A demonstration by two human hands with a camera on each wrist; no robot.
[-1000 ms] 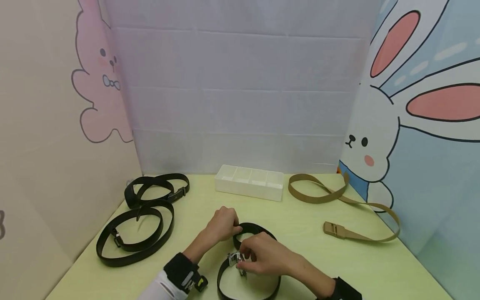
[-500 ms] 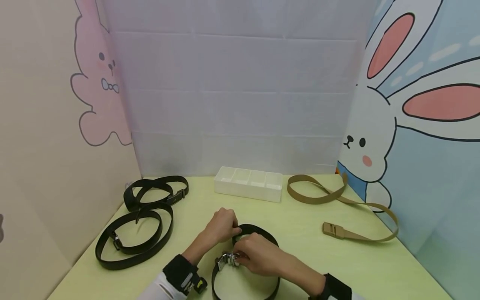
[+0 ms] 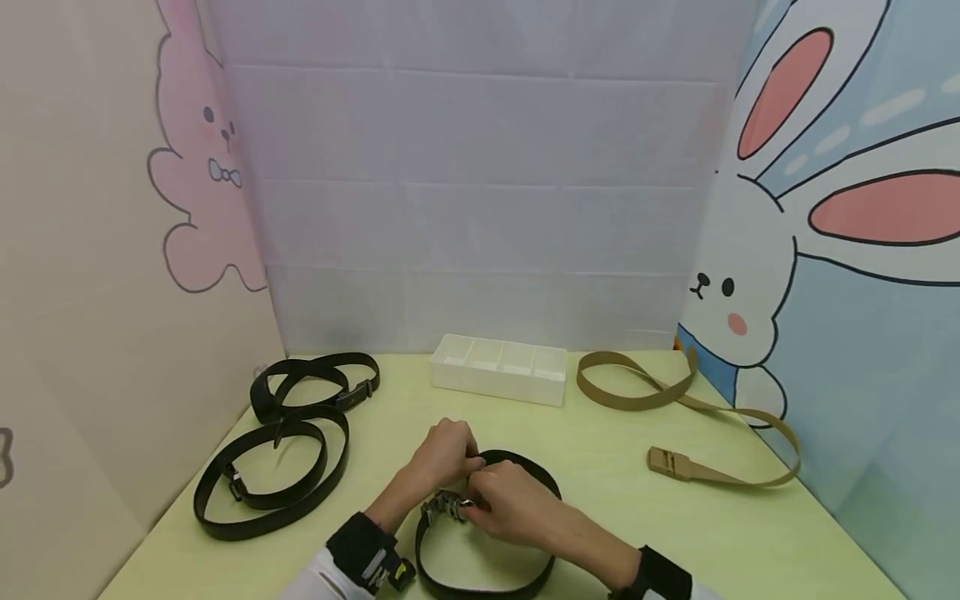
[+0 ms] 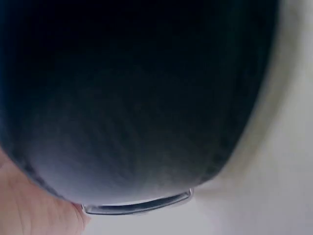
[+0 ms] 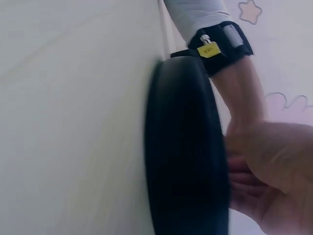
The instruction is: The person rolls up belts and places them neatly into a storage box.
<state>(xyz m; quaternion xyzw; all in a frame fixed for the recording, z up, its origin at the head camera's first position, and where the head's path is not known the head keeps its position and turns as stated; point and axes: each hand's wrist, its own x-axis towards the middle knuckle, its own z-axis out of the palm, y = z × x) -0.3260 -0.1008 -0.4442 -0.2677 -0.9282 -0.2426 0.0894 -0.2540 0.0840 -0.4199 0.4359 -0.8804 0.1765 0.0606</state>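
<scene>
A black belt [image 3: 546,477] with a silver buckle [image 3: 442,505] stands on its edge in loops at the front middle of the table. My right hand [image 3: 517,507] pinches the belt close to its buckle, fingers curled. On the far left part of the loop, my left hand [image 3: 444,454] grips the strap between thumb and fingers; its fingertips are partly hidden. The dark strap [image 4: 137,122] fills most of the left wrist view, with a metal edge below it. In the right wrist view the belt [image 5: 186,147] stands blurred in front of both hands.
Two coiled black belts [image 3: 272,521] lie at the left. A white divided tray [image 3: 495,383] stands at the back. A tan webbing belt [image 3: 637,402] with its tan buckle [image 3: 667,462] lies at the right. Printed walls close in the table on three sides.
My right hand has moved left with the buckle, swinging the near loop of the belt left. The left hand has stayed in place.
</scene>
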